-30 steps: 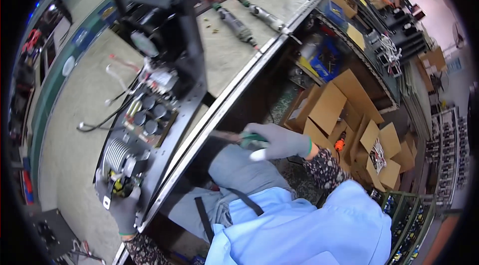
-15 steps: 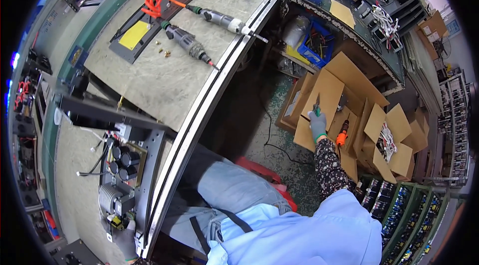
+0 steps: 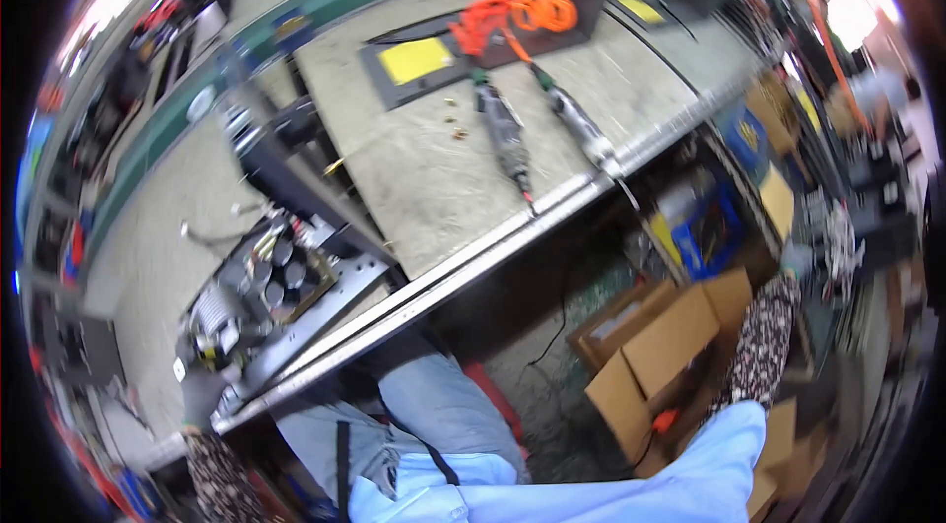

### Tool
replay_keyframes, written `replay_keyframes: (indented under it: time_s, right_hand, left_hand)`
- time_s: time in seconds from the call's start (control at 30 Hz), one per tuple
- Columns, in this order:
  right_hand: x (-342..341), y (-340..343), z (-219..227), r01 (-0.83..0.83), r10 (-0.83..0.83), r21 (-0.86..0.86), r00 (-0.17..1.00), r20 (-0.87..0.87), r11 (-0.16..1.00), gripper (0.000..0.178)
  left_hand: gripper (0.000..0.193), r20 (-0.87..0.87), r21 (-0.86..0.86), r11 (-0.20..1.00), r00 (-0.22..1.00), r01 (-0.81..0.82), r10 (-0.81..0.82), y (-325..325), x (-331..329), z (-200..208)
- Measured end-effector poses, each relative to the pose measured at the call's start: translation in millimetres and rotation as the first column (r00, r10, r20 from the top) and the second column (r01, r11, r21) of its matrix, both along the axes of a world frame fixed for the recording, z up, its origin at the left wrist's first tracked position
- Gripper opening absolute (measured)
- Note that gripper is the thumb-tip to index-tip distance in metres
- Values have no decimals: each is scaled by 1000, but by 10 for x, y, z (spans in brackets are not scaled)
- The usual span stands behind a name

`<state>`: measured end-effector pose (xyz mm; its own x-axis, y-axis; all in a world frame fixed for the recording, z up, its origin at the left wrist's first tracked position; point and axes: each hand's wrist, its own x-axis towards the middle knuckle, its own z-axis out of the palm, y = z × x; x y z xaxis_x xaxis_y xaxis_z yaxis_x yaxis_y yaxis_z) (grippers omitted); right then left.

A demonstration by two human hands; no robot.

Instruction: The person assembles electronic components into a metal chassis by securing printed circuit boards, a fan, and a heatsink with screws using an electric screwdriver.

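Observation:
My left hand (image 3: 201, 399), in a grey glove, grips the near end of a metal chassis (image 3: 340, 296) on the bench. Mounted on that chassis are several black cylindrical capacitors (image 3: 284, 272), a ribbed silver part (image 3: 219, 314) and loose wires. At far right, my right hand (image 3: 796, 261), also gloved, reaches out to the edge of the side bench, close to a bundle of white wires (image 3: 841, 242). Its fingers are smeared by motion, so what it holds, if anything, cannot be made out.
Two grey power screwdrivers (image 3: 507, 139) (image 3: 581, 129) with orange coiled hoses (image 3: 537, 6) lie on the bench (image 3: 414, 198). Beside them are a yellow card (image 3: 416, 60) and small brass pieces (image 3: 459, 134). Open cardboard boxes (image 3: 670, 351) and a blue bin (image 3: 711, 232) are at right.
My right hand has left the cardboard box, where it held green-handled pliers, and moved up and right to the side bench. The view has turned; my left hand stays at the chassis.

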<state>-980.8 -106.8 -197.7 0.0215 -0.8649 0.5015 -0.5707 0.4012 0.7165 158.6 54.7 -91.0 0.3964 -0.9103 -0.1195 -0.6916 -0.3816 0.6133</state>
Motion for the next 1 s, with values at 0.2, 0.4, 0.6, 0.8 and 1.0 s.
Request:
replay_keyframes:
  time_s: [0.2, 0.4, 0.6, 0.8, 1.0]
  right_hand:
    - [1445, -687, 895, 394, -137, -127, 576, 806, 910, 59]
    - [4231, -1535, 1363, -384, 356, -427, -243, 902, 819, 40]
    - [5530, -1974, 980, -478, 25, -20, 5, 1000, 878, 53]
    - [5796, -2098, 955, -249, -125, 259, 451, 884, 933, 55]
    - [5275, -1209, 1181, -555, -483, 34, -691, 538, 831, 27]
  left_hand:
    - [89, 337, -200, 970, 939, 140, -66, -39, -119, 167]
    - [91, 300, -190, 981, 954, 40, 19, 80, -204, 193]
    - [93, 330, -247, 957, 942, 149, -61, 14, -281, 213]
    - [97, 462, -195, 973, 887, 124, -21, 140, -226, 117]
    - [92, 547, -351, 923, 834, 159, 65, 177, -139, 80]
